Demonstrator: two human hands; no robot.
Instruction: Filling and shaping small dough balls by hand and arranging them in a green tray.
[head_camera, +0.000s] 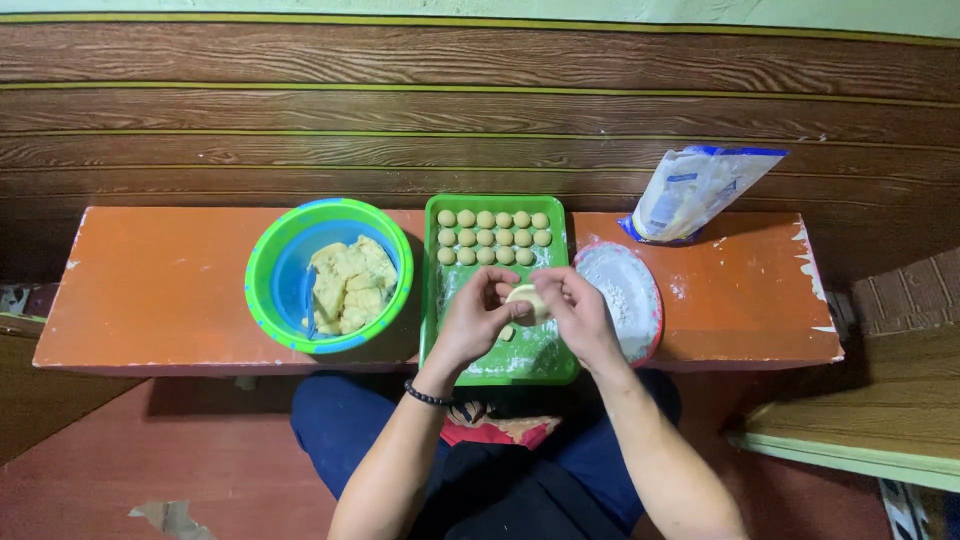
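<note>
Above green tray (555, 362), both hands meet on dough disc (524, 297). Left hand (474, 318) curls fingers round disc's left edge; right hand (578, 312) pinches right edge. Dough balls (494, 237) in rows at tray's far end. Bowl (268, 262) with dough lump (350, 284) left; floured plate (640, 290) right, bag (694, 190) behind.

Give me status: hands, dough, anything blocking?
Left hand and right hand together, fingers pinching one dough piece. Over green tray, three rows of dough balls behind. Nothing blocking.

Orange bench (150, 290) w/ bowl (265, 270); green tray (432, 300); plate (640, 290); bag (695, 190).
</note>
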